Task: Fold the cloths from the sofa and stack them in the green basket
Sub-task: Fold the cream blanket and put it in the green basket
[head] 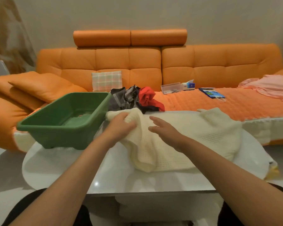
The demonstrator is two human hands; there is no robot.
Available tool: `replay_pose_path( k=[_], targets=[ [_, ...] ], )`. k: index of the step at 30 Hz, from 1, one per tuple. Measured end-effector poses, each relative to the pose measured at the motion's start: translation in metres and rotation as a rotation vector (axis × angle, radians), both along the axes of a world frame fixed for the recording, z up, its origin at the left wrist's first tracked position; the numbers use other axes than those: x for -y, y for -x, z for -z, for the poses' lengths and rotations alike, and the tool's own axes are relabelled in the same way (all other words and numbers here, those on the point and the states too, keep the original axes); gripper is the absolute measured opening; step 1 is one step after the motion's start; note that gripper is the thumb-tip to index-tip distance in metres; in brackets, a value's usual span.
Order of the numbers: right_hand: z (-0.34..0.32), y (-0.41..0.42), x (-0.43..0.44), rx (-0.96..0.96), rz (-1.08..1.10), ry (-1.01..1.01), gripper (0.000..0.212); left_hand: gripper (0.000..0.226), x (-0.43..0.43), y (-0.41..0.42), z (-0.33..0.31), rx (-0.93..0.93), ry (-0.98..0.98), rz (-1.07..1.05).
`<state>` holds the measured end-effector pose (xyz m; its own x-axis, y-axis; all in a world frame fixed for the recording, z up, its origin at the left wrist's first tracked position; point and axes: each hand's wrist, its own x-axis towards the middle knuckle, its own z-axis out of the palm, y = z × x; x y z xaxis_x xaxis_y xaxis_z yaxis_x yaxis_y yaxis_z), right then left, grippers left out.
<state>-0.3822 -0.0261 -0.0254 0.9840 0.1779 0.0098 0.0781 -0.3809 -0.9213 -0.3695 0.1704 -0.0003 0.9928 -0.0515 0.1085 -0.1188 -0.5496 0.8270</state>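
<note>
A cream knitted cloth [194, 141] lies spread over the white table [114, 178] in front of me. My left hand [119, 124] grips a bunched fold at the cloth's left edge. Just right of it, my right hand [163, 129] hovers over the cloth with straight fingers. The green basket [44, 129] stands on the table's left end, with nothing in it. Behind the table, on the orange sofa [153, 62], a pile holds a grey and black cloth [122, 98] and a red cloth [148, 97].
The sofa seat also carries a plaid cushion [106, 81], a clear plastic box [171, 88], a tissue box [189, 85], a blue bag [211, 93] and a pink cloth [271, 88] at the far right. Orange cushions [39, 87] lie at the left.
</note>
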Motion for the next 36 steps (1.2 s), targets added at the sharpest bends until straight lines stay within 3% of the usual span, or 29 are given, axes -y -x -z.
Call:
replay_pose_path(
  k=[4, 7, 9, 11, 14, 16, 18, 20, 22, 25, 28, 31, 33, 36],
  targets=[
    [-0.012, -0.005, 0.047, -0.217, 0.067, -0.350, 0.055, 0.040, 0.065, -0.011, -0.028, 0.070, -0.071, 0.211],
    [-0.015, -0.006, 0.086, -0.298, 0.125, -0.396, 0.052, 0.033, 0.115, -0.014, -0.033, 0.008, -0.143, 0.399],
    [-0.014, -0.007, 0.110, -0.346, 0.288, -0.328, 0.058, 0.039, 0.140, -0.013, -0.025, -0.162, -0.125, 0.545],
    [-0.011, -0.006, 0.130, -0.410, 0.403, -0.134, 0.064, 0.041, 0.154, -0.014, -0.007, -0.230, -0.148, 0.638],
    [-0.003, 0.005, 0.146, -0.416, 0.393, 0.291, 0.049, 0.031, 0.152, -0.018, 0.030, -0.085, -0.178, 0.543],
    [0.002, 0.009, 0.147, -0.424, 0.354, 0.384, 0.046, 0.025, 0.143, -0.018, 0.048, 0.043, -0.242, 0.488],
    [0.001, 0.012, 0.143, -0.425, 0.340, 0.361, 0.047, 0.045, 0.130, -0.013, 0.059, 0.077, -0.436, 0.554],
    [-0.003, 0.011, 0.143, -0.422, 0.367, 0.260, 0.048, 0.082, 0.119, -0.004, 0.066, 0.031, -0.654, 0.657],
    [-0.005, 0.013, 0.145, -0.420, 0.362, 0.221, 0.046, 0.099, 0.109, 0.003, 0.071, 0.014, -0.778, 0.685],
    [-0.001, 0.019, 0.143, -0.447, 0.292, 0.570, 0.045, 0.090, 0.100, 0.008, 0.075, -0.008, -0.835, 0.667],
    [0.006, 0.015, 0.139, -0.262, 0.325, 0.905, 0.053, 0.054, 0.104, 0.004, 0.064, -0.007, -0.662, 0.545],
    [0.010, 0.008, 0.142, -0.044, 0.310, 0.939, 0.067, 0.039, 0.111, -0.014, 0.060, 0.052, -0.486, 0.305],
    [0.020, 0.003, 0.145, -0.091, 0.223, 0.894, 0.066, 0.031, 0.113, -0.025, 0.062, 0.022, -0.565, 0.179],
    [0.041, -0.004, 0.142, -0.221, 0.131, 0.904, 0.065, 0.052, 0.117, -0.037, 0.067, -0.119, -0.544, 0.128]
  ],
)
